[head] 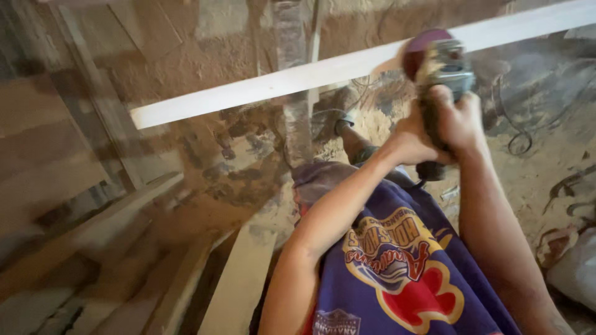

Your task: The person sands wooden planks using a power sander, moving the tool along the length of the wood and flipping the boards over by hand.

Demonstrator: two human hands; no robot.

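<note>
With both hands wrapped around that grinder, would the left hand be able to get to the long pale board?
Probably yes. The left hand grips the grinder right beside the long pale board, where the disc meets it, and nothing lies between. It would have to leave its grip first.

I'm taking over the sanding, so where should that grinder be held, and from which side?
Grip the grinder by its dark rear body, from below, as both hands do now: left hand and right hand wrap it. The reddish disc at the far end meets the pale plank, so probably keep fingers back.
</note>
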